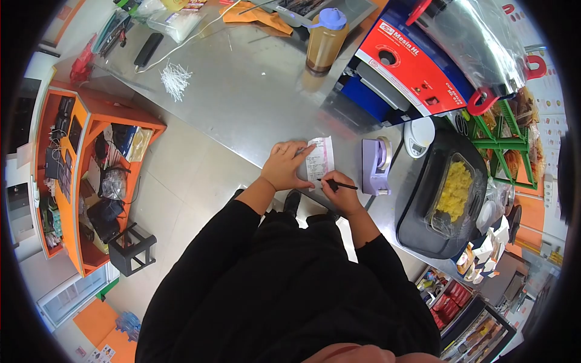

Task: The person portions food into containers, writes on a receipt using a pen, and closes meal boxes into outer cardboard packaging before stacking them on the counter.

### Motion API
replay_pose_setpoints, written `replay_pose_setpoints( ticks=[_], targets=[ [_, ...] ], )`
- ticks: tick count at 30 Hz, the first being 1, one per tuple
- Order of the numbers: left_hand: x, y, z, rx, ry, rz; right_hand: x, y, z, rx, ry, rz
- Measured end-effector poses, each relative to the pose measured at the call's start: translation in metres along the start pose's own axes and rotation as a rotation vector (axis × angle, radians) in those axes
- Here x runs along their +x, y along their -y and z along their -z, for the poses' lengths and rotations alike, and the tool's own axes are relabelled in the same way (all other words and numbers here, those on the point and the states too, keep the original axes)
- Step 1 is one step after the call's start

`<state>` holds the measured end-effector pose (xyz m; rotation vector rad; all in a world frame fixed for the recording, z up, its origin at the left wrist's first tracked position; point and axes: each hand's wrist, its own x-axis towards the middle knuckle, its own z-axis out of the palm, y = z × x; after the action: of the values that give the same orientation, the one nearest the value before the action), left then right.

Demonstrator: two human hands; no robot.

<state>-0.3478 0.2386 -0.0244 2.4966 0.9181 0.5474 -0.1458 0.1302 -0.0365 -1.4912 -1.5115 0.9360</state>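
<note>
We are seeing a narrow white printed paper slip with a pink right edge [321,158] lying near the front edge of a grey metal surface [224,100], between our two hands. Our left hand [284,167] is resting at the slip's left side, thumb and fingers spread apart, with a forefinger reaching onto its top and the thumb beside its bottom. Our right hand [344,197] is pinching a slim black pen [345,184], whose tip is pointing at the slip's lower part; we cannot tell whether it is touching. Just right of the slip, a lilac plastic tape dispenser [368,166] is standing, and near it a white digital scale [419,134]. Farther right, a clear rectangular container [433,213] is holding yellow food [455,192]. Beyond the slip, a boxy red, white and blue machine [417,72] is standing beside a translucent blue-lidded bottle [325,51].
</note>
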Motion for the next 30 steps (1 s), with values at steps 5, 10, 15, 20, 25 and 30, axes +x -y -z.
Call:
replay_pose_setpoints(
  ticks=[5,10,15,20,25,30],
  targets=[
    [0.000,-0.001,0.001,0.012,0.006,0.004,-0.001,-0.001,-0.002,0.085,-0.033,-0.061],
    [0.000,-0.001,0.001,-0.005,-0.003,0.002,0.002,0.008,0.005,0.037,0.058,-0.075],
    [-0.001,0.000,0.002,-0.001,-0.002,0.004,0.009,0.007,0.010,0.099,0.026,-0.134],
    [-0.001,-0.001,0.005,-0.005,-0.011,-0.013,0.034,0.022,0.022,-0.060,0.380,-0.087],
    [-0.001,0.000,0.005,-0.030,-0.013,0.001,0.072,0.011,0.017,0.015,0.244,-0.226],
    [-0.001,0.001,0.004,-0.040,-0.033,-0.006,0.078,0.005,0.024,-0.041,0.195,-0.136]
  ],
)
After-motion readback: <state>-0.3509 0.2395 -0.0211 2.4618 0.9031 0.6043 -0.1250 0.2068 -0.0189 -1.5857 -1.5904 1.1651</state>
